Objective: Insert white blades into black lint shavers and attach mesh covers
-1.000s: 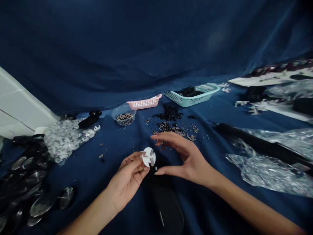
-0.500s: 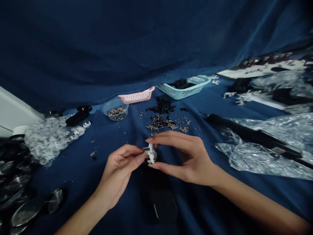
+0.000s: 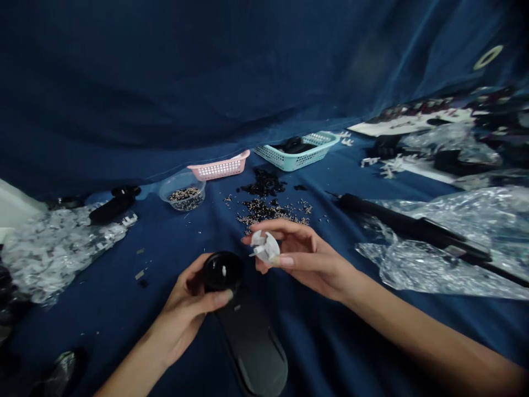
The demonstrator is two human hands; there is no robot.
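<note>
At far left on blue cloth [image 3: 330, 342], bag of white parts [image 3: 61, 242]; next, clear bowl [image 3: 167, 196]. Nearer, left hand [image 3: 177, 322] at black cup [image 3: 210, 267]: best to steady by the outer wall, with thumb off the opening and white peg [image 3: 224, 270] in full view. Grip opened to the cup's width, with fingers about the left side and thumb at the near rim. Just nearer, long black body [image 3: 262, 353], whether joined to the cup impossible to tell. Beyond, pink basket [image 3: 219, 170]. To the right of the cup and apart from it, white part [image 3: 270, 249] in right hand [image 3: 314, 262]: best to pinch lightly by the disc edge, sparing the thin prongs. Grip narrow, closed on the part between thumb and fingers. Farther right, black tool [image 3: 392, 218] beside crumpled clear plastic [image 3: 433, 270]
</note>
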